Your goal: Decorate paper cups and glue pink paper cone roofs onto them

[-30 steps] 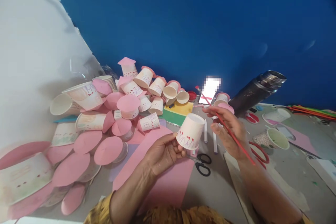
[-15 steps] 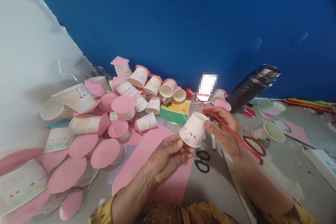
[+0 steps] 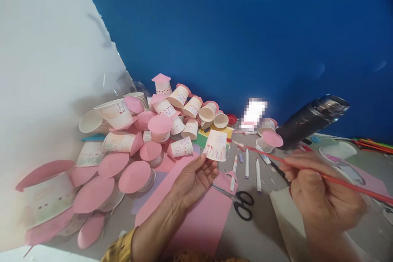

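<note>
On my head feed, the left hand [image 3: 193,182] pinches the upside-down paper cup [image 3: 215,144] by its lower rim; from the right hand's [image 3: 325,194] grip, the red brush [image 3: 264,152] runs leftward to the cup's right edge, contact unclear. I see pink paper [image 3: 184,229] and scissors [image 3: 242,205] on the grey table [image 3: 256,227], a blue wall [image 3: 215,28] behind.

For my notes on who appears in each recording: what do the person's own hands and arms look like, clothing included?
The left hand and right hand are both bare, with no glove, ring or watch to be seen. A mustard-yellow sleeve with dark patterning covers part of the left forearm; no right sleeve shows.
</note>
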A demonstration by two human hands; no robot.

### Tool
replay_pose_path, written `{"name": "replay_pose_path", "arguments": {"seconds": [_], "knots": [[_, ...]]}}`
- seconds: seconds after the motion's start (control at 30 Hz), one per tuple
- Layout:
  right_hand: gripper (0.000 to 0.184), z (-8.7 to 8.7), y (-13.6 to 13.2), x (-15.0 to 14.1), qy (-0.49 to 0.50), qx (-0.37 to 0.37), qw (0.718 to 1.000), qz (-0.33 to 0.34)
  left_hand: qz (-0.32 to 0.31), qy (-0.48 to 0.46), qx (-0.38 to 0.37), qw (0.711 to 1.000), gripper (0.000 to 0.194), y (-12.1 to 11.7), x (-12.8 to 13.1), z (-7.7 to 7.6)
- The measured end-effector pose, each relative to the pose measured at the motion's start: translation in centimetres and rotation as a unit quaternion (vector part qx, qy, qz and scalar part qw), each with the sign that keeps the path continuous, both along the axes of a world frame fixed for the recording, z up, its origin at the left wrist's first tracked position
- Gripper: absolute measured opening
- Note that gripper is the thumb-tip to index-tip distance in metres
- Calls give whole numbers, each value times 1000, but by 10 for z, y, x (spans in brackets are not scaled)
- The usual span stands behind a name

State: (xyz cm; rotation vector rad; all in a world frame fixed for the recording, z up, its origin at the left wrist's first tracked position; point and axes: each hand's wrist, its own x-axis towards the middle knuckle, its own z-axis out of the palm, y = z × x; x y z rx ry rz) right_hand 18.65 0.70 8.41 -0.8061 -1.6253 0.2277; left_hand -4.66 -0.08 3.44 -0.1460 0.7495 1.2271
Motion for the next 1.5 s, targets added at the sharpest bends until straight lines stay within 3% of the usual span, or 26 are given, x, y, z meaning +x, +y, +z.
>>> {"name": "replay_pose_path", "arguments": {"seconds": [0.17,0.43,0.67,0.87,1.03,1.2,1.4,1.5], "knots": [[26,-1,-5,-5,-67,38,995,66,1,6,16,1000,10,-2,1,-1],[25,2,-1,-10,-78,39,993,81,-4,4,33,999,11,-3,3,-3],[18,1,-2,-8,-25,60,998,-4,-1,-20,22,1000,15,-2,2,-3],[22,-1,-1,-9,-68,37,995,69,9,-24,8,1000,18,-1,2,0],[19,0,-2,-9,-27,63,998,11,6,-17,10,1000,16,-2,2,1],[20,2,0,-10,-70,41,995,62,3,-18,11,1000,13,-2,2,1],[20,1,0,-11,-40,85,995,15,0,9,23,1000,15,-3,4,-1],[23,0,0,-10,-83,58,993,64,-1,21,18,1000,16,-4,5,-1]]}}
